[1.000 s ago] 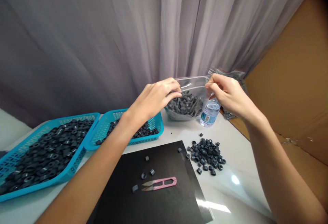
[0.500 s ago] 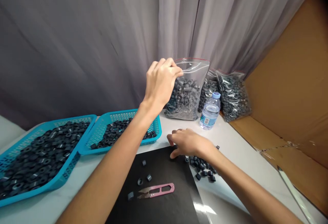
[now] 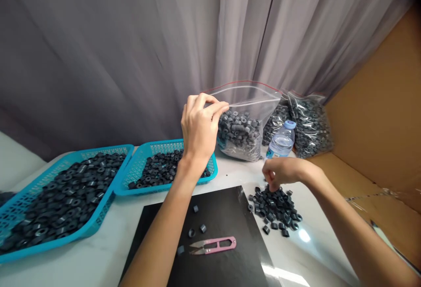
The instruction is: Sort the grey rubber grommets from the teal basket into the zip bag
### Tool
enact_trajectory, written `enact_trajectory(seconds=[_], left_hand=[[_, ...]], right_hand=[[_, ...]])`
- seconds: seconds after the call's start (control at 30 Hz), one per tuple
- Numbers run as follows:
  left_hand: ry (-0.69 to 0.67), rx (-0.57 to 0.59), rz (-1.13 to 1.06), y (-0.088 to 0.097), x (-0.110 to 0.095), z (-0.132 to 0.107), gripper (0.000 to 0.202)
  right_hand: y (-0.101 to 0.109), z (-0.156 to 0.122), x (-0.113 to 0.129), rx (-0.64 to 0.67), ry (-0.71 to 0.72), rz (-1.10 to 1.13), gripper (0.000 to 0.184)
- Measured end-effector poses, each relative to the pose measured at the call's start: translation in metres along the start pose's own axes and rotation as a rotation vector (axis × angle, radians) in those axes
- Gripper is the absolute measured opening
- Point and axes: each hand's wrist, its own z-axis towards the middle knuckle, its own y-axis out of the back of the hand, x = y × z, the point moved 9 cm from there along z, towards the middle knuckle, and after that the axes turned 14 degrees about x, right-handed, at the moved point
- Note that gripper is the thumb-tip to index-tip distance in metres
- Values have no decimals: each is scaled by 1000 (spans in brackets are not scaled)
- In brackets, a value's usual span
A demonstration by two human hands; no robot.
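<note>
My left hand [image 3: 200,125] pinches the near edge of a clear zip-lock bag [image 3: 268,114], close to its mouth. The bag stands upright, part filled with small dark grey ring-like pieces [image 3: 238,125], and its mouth gapes a little. Over a loose pile of the same pieces [image 3: 278,210] on the table, my right hand [image 3: 289,171] has its fingers curled together, the tips at the top of the heap. Whether a piece is between those fingers is hidden. Pink-handled thread snips [image 3: 217,245] lie on a black mat [image 3: 230,208] with a few loose pieces [image 3: 203,228].
Two blue baskets [image 3: 95,223] [image 3: 123,186] with many dark pieces stand on the left. Behind my right hand is a water bottle [image 3: 282,140], with filled zip-lock bags [image 3: 312,125] farther back. A grey curtain [image 3: 131,59] and a cardboard wall [image 3: 381,111] border the table.
My right hand has moved right, from the mat's far edge to the pile, and its fingers have closed. My left hand keeps the bag's edge, lower now, and the mouth gapes wider.
</note>
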Motion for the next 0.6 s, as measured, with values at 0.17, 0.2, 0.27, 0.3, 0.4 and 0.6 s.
enact_trajectory(seconds=[0.17, 0.2, 0.27, 0.3, 0.4, 0.6], left_hand=[[21, 28, -50, 2, 8, -4, 14], [11, 34, -52, 2, 7, -5, 14], [-7, 42, -47, 2, 3, -8, 14], [-13, 46, -43, 3, 1, -8, 14], [-28, 57, -48, 2, -6, -11, 15], [-72, 67, -109, -4, -23, -13, 17]], right_hand=[[-1, -8, -19, 4, -35, 32, 19], [5, -13, -21, -49, -44, 24, 27], [26, -30, -25, -258, -74, 9, 43], [38, -41, -25, -401, -76, 14, 49], [68, -69, -17, -810, -5, 63, 69], [81, -45, 3, -985, 151, 163, 88]])
